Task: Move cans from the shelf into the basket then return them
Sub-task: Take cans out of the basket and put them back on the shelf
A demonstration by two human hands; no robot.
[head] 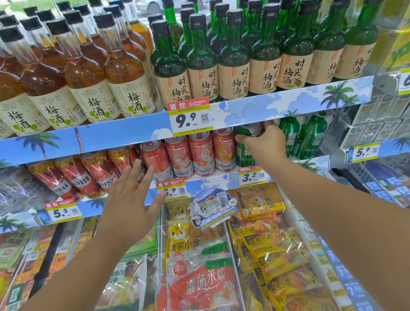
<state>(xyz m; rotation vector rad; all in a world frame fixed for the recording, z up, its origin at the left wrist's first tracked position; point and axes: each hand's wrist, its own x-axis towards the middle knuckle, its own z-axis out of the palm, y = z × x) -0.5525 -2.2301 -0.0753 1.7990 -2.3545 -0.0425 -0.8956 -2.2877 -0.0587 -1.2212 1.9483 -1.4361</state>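
The right hand (265, 145) is stretched out to the middle shelf (211, 181), and its fingers (270, 124) and thumb are curled around the top part of a green can (245, 148), which stands upright at the front edge of the shelf. More green cans (303, 137) are seen just beside it on the right, partly hidden by the hand. The left hand (130, 201) is held in front of the red cans (190, 155) with its fingers (134, 170) straight and spread; nothing is held by it, and whether it touches a can cannot be told. The red cans are lined up side by side, just to the left of the green can. On the shelf above, brown bottles (84, 74) and green bottles (234, 58) are placed in rows. Below the cans, bags of frozen food (202, 287) are laid in a freezer. White price tags (190, 119) are fixed on the shelf edges.
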